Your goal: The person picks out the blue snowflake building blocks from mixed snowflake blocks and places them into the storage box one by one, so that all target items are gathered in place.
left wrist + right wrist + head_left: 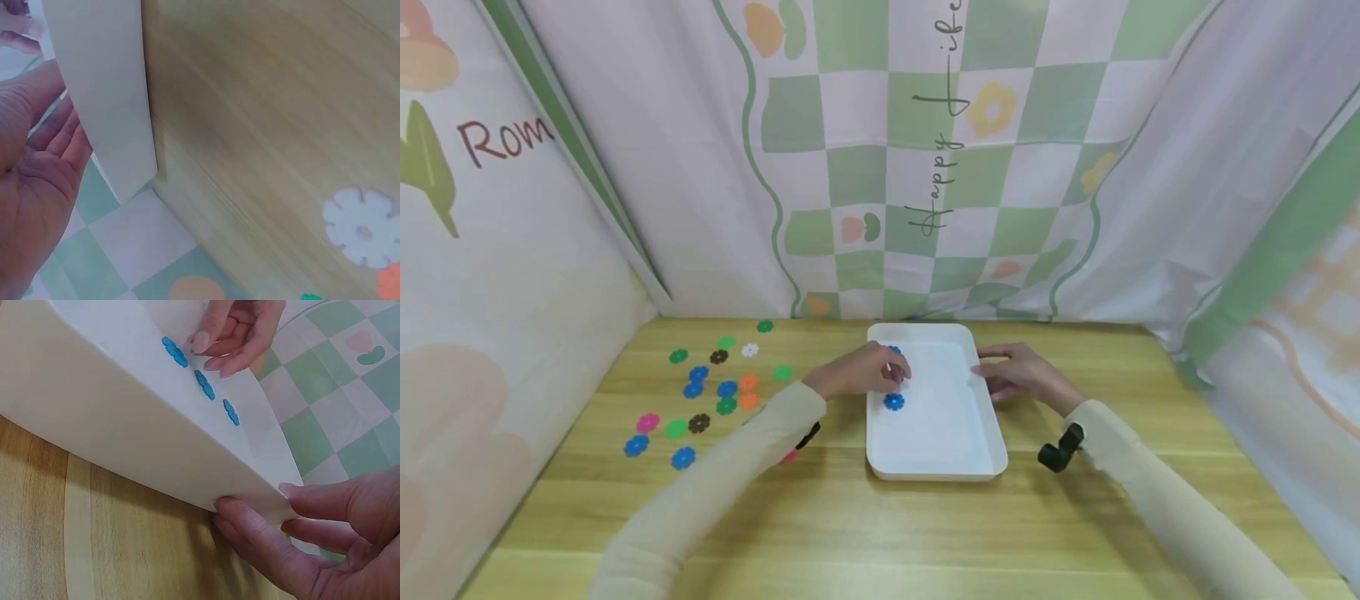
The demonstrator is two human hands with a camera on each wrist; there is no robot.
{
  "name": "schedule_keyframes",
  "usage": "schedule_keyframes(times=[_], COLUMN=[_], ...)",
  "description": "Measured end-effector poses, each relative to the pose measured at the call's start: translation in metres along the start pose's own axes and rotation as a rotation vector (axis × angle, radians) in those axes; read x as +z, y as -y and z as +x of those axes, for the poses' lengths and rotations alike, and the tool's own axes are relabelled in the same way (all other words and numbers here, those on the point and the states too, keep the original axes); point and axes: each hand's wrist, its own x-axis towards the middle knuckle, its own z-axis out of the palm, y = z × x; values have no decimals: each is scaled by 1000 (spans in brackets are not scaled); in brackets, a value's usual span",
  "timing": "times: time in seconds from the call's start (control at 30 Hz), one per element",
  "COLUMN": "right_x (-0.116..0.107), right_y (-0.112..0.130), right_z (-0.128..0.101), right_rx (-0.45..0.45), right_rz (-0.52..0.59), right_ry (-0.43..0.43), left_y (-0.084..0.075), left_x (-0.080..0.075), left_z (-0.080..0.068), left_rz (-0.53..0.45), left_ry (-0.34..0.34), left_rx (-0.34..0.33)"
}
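Observation:
A white rectangular tray [936, 425] stands on the table. Over its left side is my left hand [867, 371], fingers bent loosely and, in the right wrist view, nothing visible between thumb and fingertips. Just below those fingertips three blue flower-shaped discs [204, 385] lie in a row on the tray floor; in the head view the hand largely covers the middle one. My right hand [1024, 375] holds the tray's right wall, its thumb at the rim and its other fingers [250, 528] against the outside.
Left of the tray, loose flower discs in several colours lie scattered, among them a white disc [750, 350], a pink disc [647, 422] and an orange disc [748, 382]. A patterned curtain [925, 167] hangs behind the wooden table [880, 533].

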Motion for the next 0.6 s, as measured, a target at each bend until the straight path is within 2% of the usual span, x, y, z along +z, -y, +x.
schedule_keyframes(times=[0.07, 0.17, 0.3, 0.43, 0.6], right_x=[0, 0, 0, 0, 0], right_y=[0, -1, 0, 1, 1], right_z=[0, 1, 0, 1, 1], right_rx=[-1, -2, -5, -15, -14], right_rz=[0, 10, 20, 22, 25], right_ry=[1, -1, -9, -13, -2], left_y=[1, 4, 5, 6, 12], left_x=[-2, -4, -4, -5, -12], left_z=[-1, -3, -8, -15, -28], left_rz=[-6, -26, -88, -102, -129], left_ry=[-23, -62, -148, -232, -279], left_rx=[26, 32, 13, -12, -40])
